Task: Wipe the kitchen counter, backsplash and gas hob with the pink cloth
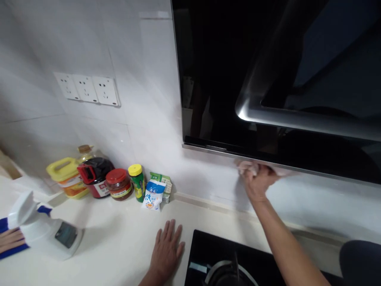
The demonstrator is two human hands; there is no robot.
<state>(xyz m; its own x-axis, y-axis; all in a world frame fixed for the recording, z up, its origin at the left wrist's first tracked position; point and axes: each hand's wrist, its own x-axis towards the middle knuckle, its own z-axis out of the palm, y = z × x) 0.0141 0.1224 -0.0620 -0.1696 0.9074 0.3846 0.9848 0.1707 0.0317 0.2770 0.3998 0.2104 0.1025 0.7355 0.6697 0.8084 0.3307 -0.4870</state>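
My left hand [166, 251] lies flat on the white counter [119, 238], fingers spread and holding nothing, just left of the black gas stove [196, 246]. My right hand [259, 183] reaches up to the lower edge of the black glass range hood [214, 79]. Its fingers are closed on a pale pinkish cloth [251, 167], pressed up by the wall under the hood. Blur and the hood's edge hide part of the cloth and fingertips.
Along the wall stand a yellow-handled jug [73, 178], a dark sauce bottle [98, 178], a red-lidded jar [119, 184], a yellow-capped green shaker [137, 182] and a blue-white packet [154, 195]. A white spray bottle [44, 230] is at left. Wall sockets [87, 89] sit above.
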